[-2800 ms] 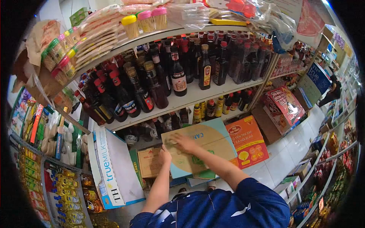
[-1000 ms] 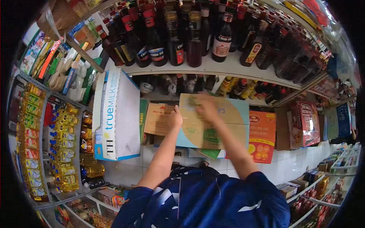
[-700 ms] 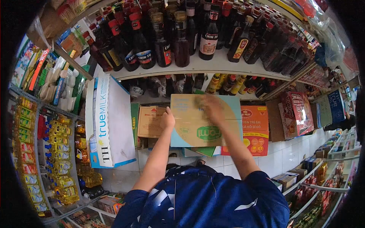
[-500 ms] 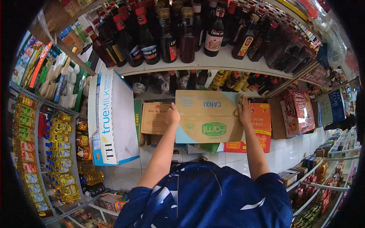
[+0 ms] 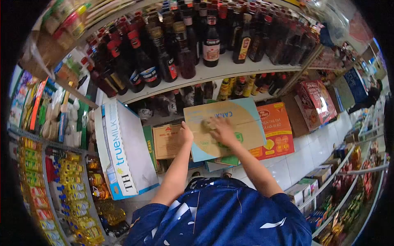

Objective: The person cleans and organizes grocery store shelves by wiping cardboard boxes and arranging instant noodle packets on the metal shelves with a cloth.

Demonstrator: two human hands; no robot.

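A flattish brown cardboard box (image 5: 197, 143) with light-blue corners and "CANXI" lettering lies in front of me, slightly tilted. My left hand (image 5: 186, 134) is closed at its left edge, the thumb up by the rim. Over the middle of the top, my right hand (image 5: 221, 132) reaches across, somewhat blurred. Beneath its fingertips is a small round brownish thing that looks like a roll of tape (image 5: 208, 125), pressed on the cardboard along the seam.
An open TH true MILK carton (image 5: 127, 151) stands to the left. An orange-red carton (image 5: 277, 127) and a smaller brown box (image 5: 165, 141) flank the cardboard box. Behind, dark sauce bottles (image 5: 211, 45) crowd a white shelf (image 5: 205, 74). Oil bottles (image 5: 74, 180) line the left rack.
My right hand has moved left from the box's right edge to its middle, with the roll. My left hand stays at the left edge. The view has shifted and the box sits more tilted.
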